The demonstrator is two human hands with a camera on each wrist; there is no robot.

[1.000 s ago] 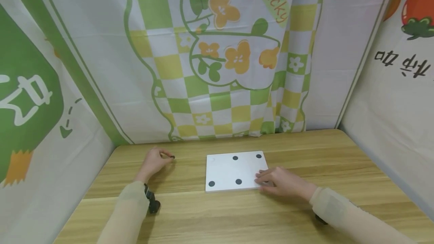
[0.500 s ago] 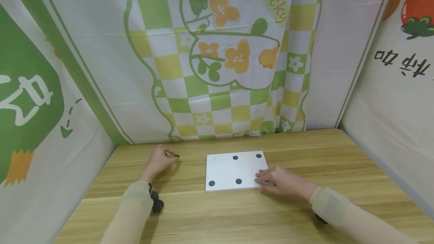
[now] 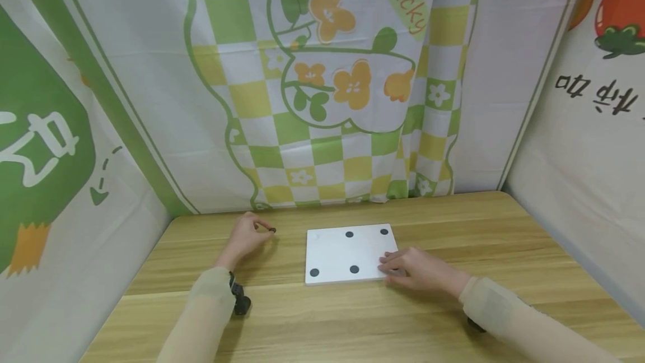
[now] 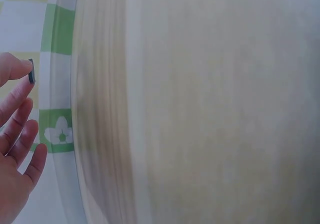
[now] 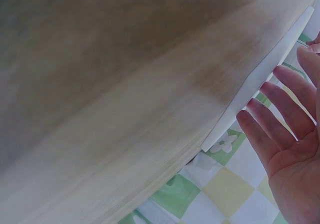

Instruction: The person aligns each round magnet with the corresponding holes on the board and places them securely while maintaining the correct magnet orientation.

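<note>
My left hand [image 3: 246,238] pinches a small black disc [image 3: 272,230] between thumb and index finger, close over the table left of a white board. The disc shows edge-on in the left wrist view, a thin dark piece [image 4: 31,72] at the fingertips, with the other fingers loosely spread. The white rectangular board [image 3: 332,254] lies flat, bearing several round black dots along its far and near sides; its far left corner has only a faint mark. Relaxed fingers of my right hand [image 3: 420,270] rest on the board's right side and partly hide the near right corner.
The wooden table [image 3: 292,318] extends round the board. Behind it hangs a green and yellow checked curtain [image 3: 322,150], and printed cloth walls flank both sides. A black wrist camera [image 3: 241,300] hangs below the left sleeve.
My left hand has moved steadily right, carrying the black disc closer to the board. The right hand and the board have stayed in place.
</note>
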